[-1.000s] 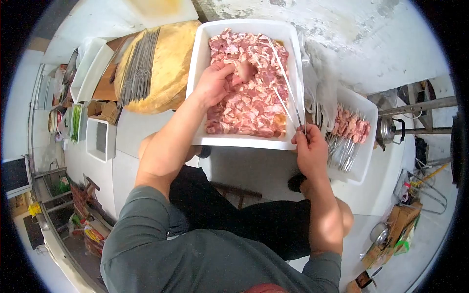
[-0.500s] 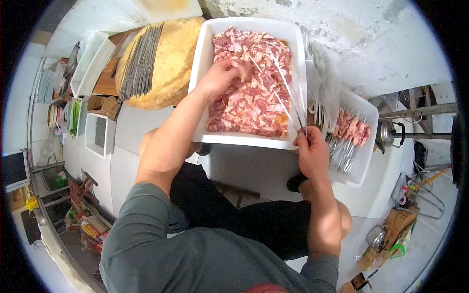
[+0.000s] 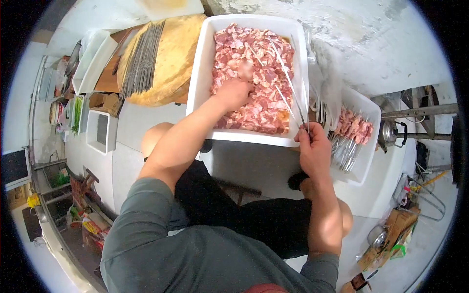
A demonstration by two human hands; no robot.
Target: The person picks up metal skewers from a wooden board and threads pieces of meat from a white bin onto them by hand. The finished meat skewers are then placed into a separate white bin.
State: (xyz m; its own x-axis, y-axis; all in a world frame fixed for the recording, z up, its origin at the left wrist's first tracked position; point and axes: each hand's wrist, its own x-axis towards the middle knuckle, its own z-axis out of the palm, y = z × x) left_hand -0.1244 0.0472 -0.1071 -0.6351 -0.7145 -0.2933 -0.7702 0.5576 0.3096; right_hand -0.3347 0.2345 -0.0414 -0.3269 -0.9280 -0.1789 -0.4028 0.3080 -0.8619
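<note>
A deep white tub holds a mass of cut raw meat pieces. My left hand is down at the meat, left of the middle; its fingers are partly hidden and smeared, so what they hold cannot be made out. Just above it is a blurred pale pink patch. At the tub's near right corner, my right hand is closed around several thin metal skewers. Their long ends fan out over the meat, away from me, and look bare.
To the right stands a white bin with finished meat skewers, beside plastic bags. At left, a round wooden chopping block carries a bundle of skewers. A small white box stands on the floor. A kettle is far right.
My left hand has come nearer to me, lower over the meat. My right hand keeps its place with the skewers. The view has shifted slightly.
</note>
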